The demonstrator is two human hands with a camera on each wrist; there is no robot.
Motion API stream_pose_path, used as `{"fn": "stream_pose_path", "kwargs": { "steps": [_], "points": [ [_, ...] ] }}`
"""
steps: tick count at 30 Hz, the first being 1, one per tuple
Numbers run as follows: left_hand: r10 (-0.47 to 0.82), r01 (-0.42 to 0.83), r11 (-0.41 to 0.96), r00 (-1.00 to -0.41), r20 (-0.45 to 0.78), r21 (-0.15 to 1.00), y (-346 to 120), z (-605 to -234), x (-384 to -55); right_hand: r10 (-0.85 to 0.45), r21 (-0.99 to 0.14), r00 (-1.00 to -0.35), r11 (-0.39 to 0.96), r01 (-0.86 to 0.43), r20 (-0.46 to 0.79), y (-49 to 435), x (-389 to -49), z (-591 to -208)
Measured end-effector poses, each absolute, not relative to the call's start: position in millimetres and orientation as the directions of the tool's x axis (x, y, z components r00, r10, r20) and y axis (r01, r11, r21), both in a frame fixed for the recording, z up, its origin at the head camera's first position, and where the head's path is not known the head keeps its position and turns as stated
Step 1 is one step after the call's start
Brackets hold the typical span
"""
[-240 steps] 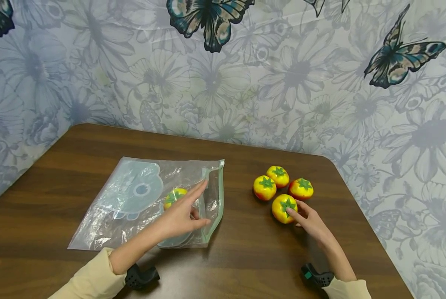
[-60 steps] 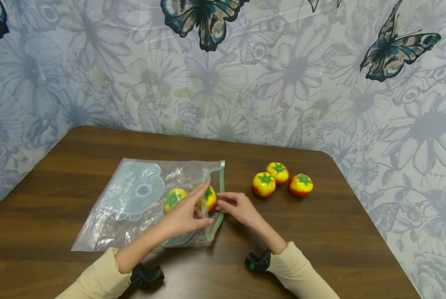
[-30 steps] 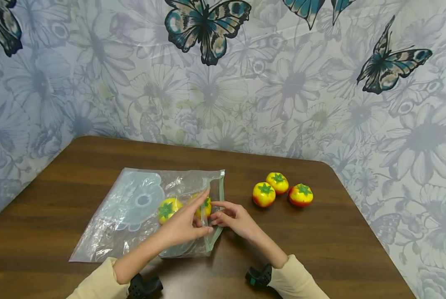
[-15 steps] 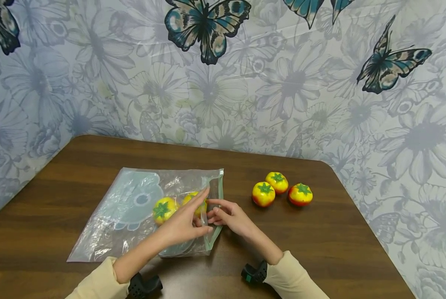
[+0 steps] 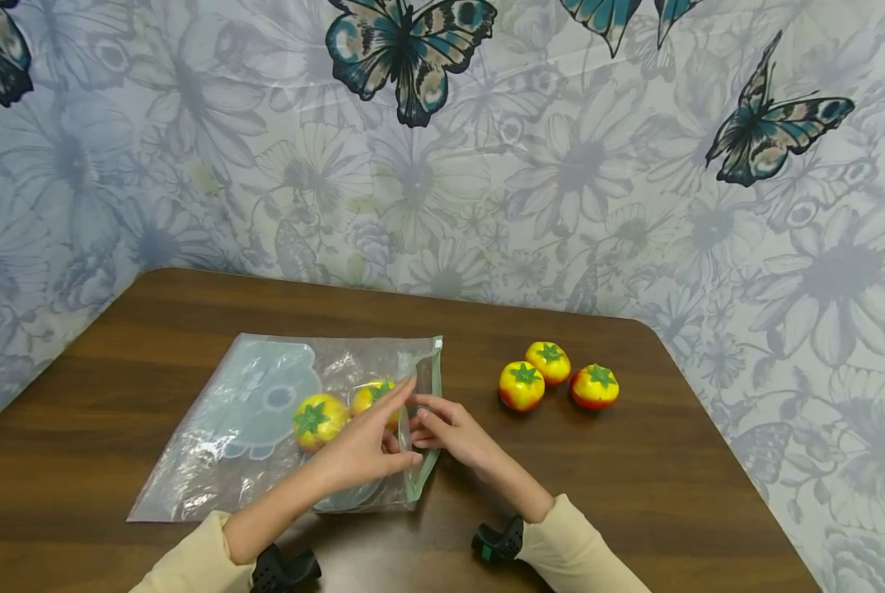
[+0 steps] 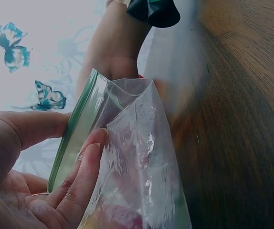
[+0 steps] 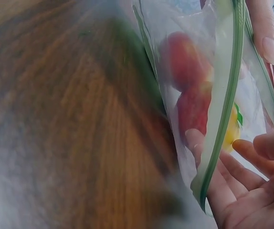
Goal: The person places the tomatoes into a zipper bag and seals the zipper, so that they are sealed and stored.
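Observation:
A clear zip bag (image 5: 198,478) with a green zip strip (image 6: 75,133) lies on the table, its mouth towards the right. Two yellow-and-red toy tomatoes with green star-shaped tops are inside, a left one (image 5: 322,420) and a right one (image 5: 368,397). Over the mouth, my left hand (image 5: 361,445) holds the bag's edge, thumb and fingers on either side of the strip. My right hand (image 5: 453,432) reaches into the mouth from the right. In the right wrist view its fingers, fairly straight, touch the nearer tomato (image 7: 194,107). The farther tomato (image 7: 182,59) shows through the plastic.
Three more toy tomatoes stand grouped on the table right of the bag: one in front (image 5: 522,387), one behind (image 5: 549,362), one to the right (image 5: 595,387). The brown wooden table (image 5: 672,494) ends at a patterned wall (image 5: 598,206) with butterflies.
My right hand brought a fourth loose tomato from the group into the bag, then pushed it leftwards. Both bagged tomatoes have slid left. My left hand stays at the mouth.

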State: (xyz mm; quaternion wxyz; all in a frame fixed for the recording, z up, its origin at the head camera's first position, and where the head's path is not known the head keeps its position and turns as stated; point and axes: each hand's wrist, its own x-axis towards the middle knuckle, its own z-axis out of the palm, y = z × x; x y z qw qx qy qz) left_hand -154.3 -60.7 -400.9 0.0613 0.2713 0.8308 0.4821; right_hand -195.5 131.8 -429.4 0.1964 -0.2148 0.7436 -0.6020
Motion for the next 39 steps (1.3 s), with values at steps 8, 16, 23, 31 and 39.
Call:
{"fn": "stream_pose_path", "kwargs": {
  "steps": [8, 16, 23, 31, 39],
  "points": [
    [0.495, 0.381, 0.407, -0.856, 0.15, 0.83, -60.0, -401.5, -154.4, -0.567, -0.986, -0.823, 0.155, -0.061, -0.038, 128.7, -196.9, -428.3],
    [0.503, 0.387, 0.399, -0.85, 0.155, 0.831, -60.3, -399.3, -156.8, -0.561, -0.987, -0.826, 0.156, -0.043, -0.053, 127.1, -197.8, -426.8],
    [0.502, 0.384, 0.4, -0.852, 0.152, 0.832, -60.3, -398.9, -157.1, -0.56, -0.988, -0.826, 0.154, -0.02, -0.07, 125.2, -198.8, -426.1],
    [0.516, 0.392, 0.384, -0.842, 0.157, 0.836, -64.6, -401.0, -164.3, -0.562, -0.985, -0.824, 0.17, -0.028, -0.074, 123.1, -205.0, -426.6],
    [0.516, 0.392, 0.38, -0.842, 0.16, 0.838, -68.2, -401.2, -172.2, -0.561, -0.986, -0.828, 0.154, -0.07, -0.029, 140.3, -209.3, -416.8]
  ]
}}
